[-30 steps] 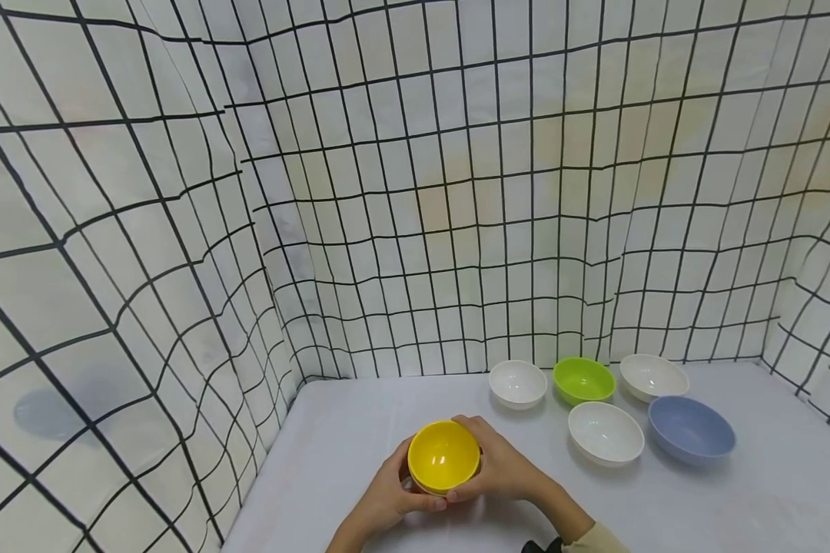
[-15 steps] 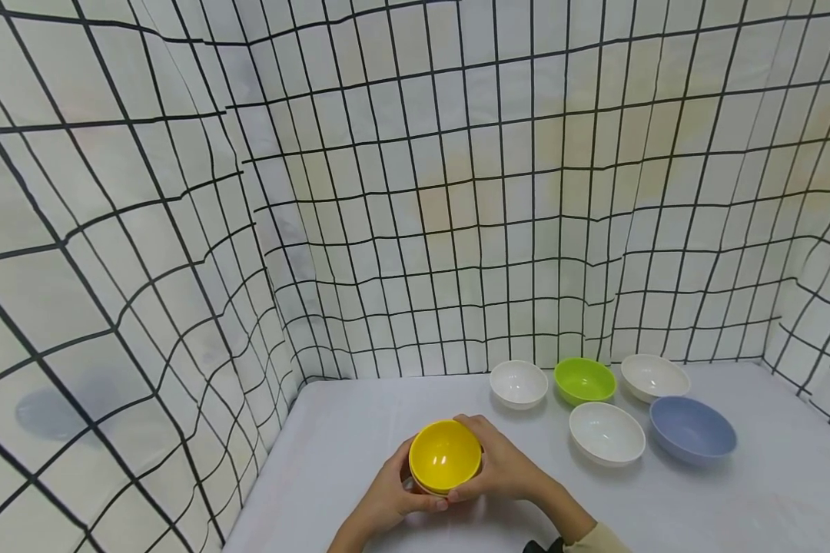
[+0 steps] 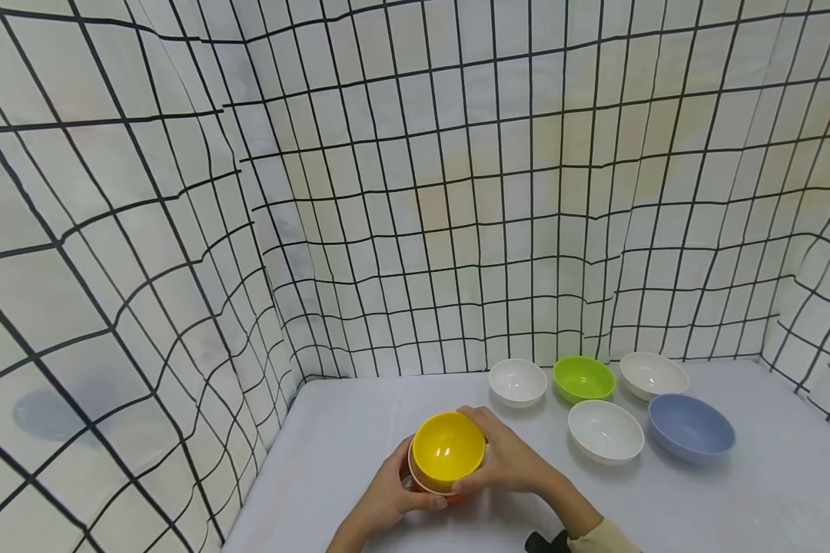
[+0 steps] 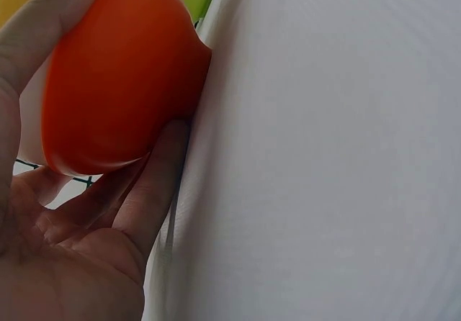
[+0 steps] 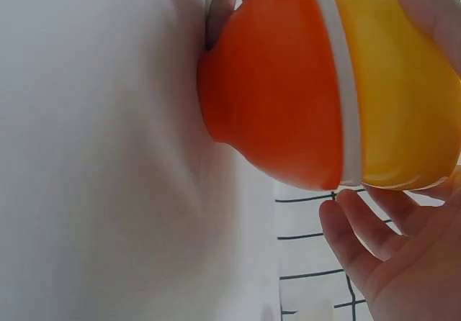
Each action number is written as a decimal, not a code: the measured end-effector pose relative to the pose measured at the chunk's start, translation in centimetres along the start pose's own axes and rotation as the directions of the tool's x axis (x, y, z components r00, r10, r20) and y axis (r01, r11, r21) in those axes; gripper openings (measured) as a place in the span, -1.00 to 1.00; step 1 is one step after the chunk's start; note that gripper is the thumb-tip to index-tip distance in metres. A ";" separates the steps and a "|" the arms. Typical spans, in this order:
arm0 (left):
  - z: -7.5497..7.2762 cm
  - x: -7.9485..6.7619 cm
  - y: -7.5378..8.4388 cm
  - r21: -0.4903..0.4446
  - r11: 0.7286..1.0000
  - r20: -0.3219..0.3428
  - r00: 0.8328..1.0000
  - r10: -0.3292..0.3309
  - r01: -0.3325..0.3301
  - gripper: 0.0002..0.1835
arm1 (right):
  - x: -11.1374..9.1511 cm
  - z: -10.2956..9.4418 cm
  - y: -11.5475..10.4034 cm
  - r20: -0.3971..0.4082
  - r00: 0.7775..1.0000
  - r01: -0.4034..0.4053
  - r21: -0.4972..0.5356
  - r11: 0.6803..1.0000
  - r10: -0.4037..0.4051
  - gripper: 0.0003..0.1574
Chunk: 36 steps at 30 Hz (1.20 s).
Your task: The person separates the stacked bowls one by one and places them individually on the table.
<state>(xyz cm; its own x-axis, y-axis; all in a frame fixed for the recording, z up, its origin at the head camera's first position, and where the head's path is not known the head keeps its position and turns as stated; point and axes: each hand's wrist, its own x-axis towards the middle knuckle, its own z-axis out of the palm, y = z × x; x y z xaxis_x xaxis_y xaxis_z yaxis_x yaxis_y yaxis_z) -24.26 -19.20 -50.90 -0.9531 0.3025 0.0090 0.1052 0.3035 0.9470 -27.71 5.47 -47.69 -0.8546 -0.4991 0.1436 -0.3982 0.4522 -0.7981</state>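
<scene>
A nested stack of bowls stands near the front of the table: an orange bowl (image 5: 270, 91) lowest, the rim of a white bowl (image 5: 347, 91) inside it, and a glossy yellow bowl (image 3: 449, 447) uppermost. My left hand (image 3: 390, 493) grips the orange bowl from the left, thumb on the near side and fingers low by its foot. From the right, my right hand (image 3: 508, 459) holds the yellow bowl between thumb and fingers. The yellow bowl sits raised and tilted, with much of its outer wall showing above the white rim. The orange foot is at the white cloth.
At the back right stand a small white bowl (image 3: 518, 383), a green bowl (image 3: 584, 379), two wider white bowls (image 3: 654, 376) and a blue bowl (image 3: 692, 428). White cloth with black grid lines (image 3: 401, 253) hangs behind and at both sides of the white-covered table (image 3: 747, 499).
My right hand has lifted the yellow bowl slightly up and to the right, showing more of the white rim and the orange bowl below. My left hand stays in place.
</scene>
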 end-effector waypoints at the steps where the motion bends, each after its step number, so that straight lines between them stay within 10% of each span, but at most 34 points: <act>1: 0.0 0.0 0.0 0.000 1.000 0.001 1.000 0.003 -0.003 0.10 | 0.0 -0.1 -0.1 -0.004 1.000 -0.005 -0.005 1.000 0.004 0.39; 36: -0.1 0.0 -0.3 -0.023 0.998 0.008 0.998 0.057 -0.057 0.09 | -1.1 -4.6 -0.2 -0.137 0.990 -0.020 0.021 1.000 0.023 0.49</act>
<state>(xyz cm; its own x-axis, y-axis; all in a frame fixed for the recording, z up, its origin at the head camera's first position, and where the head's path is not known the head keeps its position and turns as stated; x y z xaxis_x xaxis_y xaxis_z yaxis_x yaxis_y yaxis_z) -24.34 -19.35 -51.21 -0.9434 0.3263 0.0602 0.1525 0.2652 0.9521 -28.25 9.32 -45.01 -0.9011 -0.3824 0.2044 -0.3739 0.4467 -0.8128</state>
